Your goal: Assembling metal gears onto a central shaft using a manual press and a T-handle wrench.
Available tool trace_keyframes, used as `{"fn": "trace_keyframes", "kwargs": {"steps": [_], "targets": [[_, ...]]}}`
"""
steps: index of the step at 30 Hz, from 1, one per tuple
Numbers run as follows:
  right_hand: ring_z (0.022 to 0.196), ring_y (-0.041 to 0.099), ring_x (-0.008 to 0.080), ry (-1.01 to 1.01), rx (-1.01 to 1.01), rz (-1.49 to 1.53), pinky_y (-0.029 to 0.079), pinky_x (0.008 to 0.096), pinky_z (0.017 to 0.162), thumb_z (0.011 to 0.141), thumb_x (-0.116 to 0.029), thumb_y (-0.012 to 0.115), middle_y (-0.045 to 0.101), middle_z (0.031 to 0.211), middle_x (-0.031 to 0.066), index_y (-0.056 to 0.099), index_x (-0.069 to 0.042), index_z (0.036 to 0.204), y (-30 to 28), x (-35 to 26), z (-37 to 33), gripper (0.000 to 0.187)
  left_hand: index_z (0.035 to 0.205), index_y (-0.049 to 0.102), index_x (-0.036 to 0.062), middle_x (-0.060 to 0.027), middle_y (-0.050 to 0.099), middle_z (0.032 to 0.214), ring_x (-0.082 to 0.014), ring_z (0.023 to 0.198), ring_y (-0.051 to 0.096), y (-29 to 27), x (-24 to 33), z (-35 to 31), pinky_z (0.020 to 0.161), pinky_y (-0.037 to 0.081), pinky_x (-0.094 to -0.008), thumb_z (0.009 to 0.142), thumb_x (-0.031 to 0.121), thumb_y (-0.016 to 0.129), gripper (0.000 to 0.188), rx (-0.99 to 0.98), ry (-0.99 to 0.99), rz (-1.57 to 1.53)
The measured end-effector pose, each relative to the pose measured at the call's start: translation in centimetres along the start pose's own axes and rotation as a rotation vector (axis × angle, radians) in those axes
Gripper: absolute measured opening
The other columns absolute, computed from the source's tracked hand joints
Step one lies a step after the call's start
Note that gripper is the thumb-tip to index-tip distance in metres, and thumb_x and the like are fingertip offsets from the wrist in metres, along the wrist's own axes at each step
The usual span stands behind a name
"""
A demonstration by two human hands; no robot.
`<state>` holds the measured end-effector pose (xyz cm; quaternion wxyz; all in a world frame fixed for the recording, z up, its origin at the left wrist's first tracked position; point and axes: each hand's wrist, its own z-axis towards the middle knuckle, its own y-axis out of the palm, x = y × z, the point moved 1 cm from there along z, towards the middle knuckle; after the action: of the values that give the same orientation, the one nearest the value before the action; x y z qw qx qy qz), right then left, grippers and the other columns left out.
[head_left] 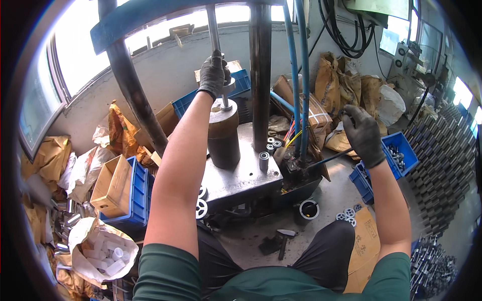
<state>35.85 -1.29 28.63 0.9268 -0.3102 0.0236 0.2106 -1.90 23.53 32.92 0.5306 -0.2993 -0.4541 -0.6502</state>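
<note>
My left hand [213, 76], in a dark grey glove, is closed around an upright metal rod [214, 30] under the blue crossbeam of a press. Just below the fingers sits a metal collar [228, 86], and a thinner shaft [225, 102] runs down into a thick dark steel cylinder [224, 143] on the metal press table [241, 175]. My right hand [363, 134], gloved too, hovers at the right with loosely bent fingers. A dark lever [329, 159] ends at the heel of that hand; its fingers do not wrap it.
Steel posts [260, 75] flank the cylinder. Small metal rings and a short sleeve [263, 160] stand on the press table. Blue bins [400, 155] of parts are at the right, beside stacked dark pieces [442, 165]. A wooden box [111, 186] and sacks lie left.
</note>
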Motion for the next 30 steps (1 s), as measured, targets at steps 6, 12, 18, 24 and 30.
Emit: {"fn": "trace_keyframes", "kwargs": {"steps": [6, 12, 18, 24, 30], "targets": [[0.095, 0.073, 0.0389, 0.078, -0.017, -0.092, 0.058, 0.0458, 0.087, 0.095, -0.020, 0.062, 0.075, 0.097, 0.0216, 0.074, -0.002, 0.108, 3.8, 1.8, 4.8, 0.026, 0.095, 0.057, 0.0046, -0.0036, 0.049, 0.058, -0.0161, 0.042, 0.047, -0.3, 0.6, -1.1, 0.039, 0.036, -0.0329, 0.105, 0.055, 0.053, 0.052, -0.004, 0.003, -0.051], [0.092, 0.072, 0.0407, 0.218, -0.137, -0.070, 0.057, 0.0475, 0.084, 0.095, -0.022, 0.062, 0.073, 0.092, 0.0242, 0.075, -0.004, 0.103, 2.0, 1.7, 3.6, 0.024, 0.092, 0.062, 0.0059, -0.0057, 0.055, 0.059, -0.0155, 0.043, 0.053, 1.9, 1.1, -11.1, 0.038, 0.043, -0.0319, 0.103, 0.058, 0.060, 0.054, -0.101, 0.152, -0.266], [0.088, 0.074, 0.0390, 0.195, -0.164, -0.021, 0.057, 0.0445, 0.082, 0.095, -0.022, 0.063, 0.074, 0.091, 0.0232, 0.075, -0.002, 0.101, 1.1, 0.5, 1.8, 0.024, 0.088, 0.061, 0.0144, -0.0041, 0.052, 0.061, -0.0269, 0.055, 0.056, 0.9, -3.0, -29.0, 0.076, 0.053, -0.0458, 0.101, 0.068, 0.051, 0.056, -0.244, -0.600, -0.855], [0.079, 0.075, 0.0228, 0.224, -0.189, 0.012, 0.056, 0.0346, 0.075, 0.095, -0.016, 0.066, 0.076, 0.089, 0.0189, 0.074, 0.001, 0.103, -1.4, -0.7, -2.6, 0.021, 0.124, 0.051, 0.0092, -0.0035, 0.057, 0.094, -0.0143, 0.073, 0.056, 0.3, -12.5, -35.0, 0.068, 0.054, -0.0362, 0.098, 0.071, 0.056, 0.067, -0.058, -1.128, -0.863], [0.083, 0.070, 0.0136, 0.347, -0.152, 0.015, 0.056, 0.0304, 0.078, 0.098, -0.015, 0.072, 0.075, 0.090, 0.0107, 0.073, 0.005, 0.110, -4.0, -1.3, -10.3, 0.024, 0.092, 0.055, 0.0174, 0.0021, 0.053, 0.077, -0.0143, 0.068, 0.055, -2.3, -18.6, -33.0, 0.068, 0.055, -0.0378, 0.097, 0.068, 0.063, 0.051, 0.044, -1.178, -0.987]]}}
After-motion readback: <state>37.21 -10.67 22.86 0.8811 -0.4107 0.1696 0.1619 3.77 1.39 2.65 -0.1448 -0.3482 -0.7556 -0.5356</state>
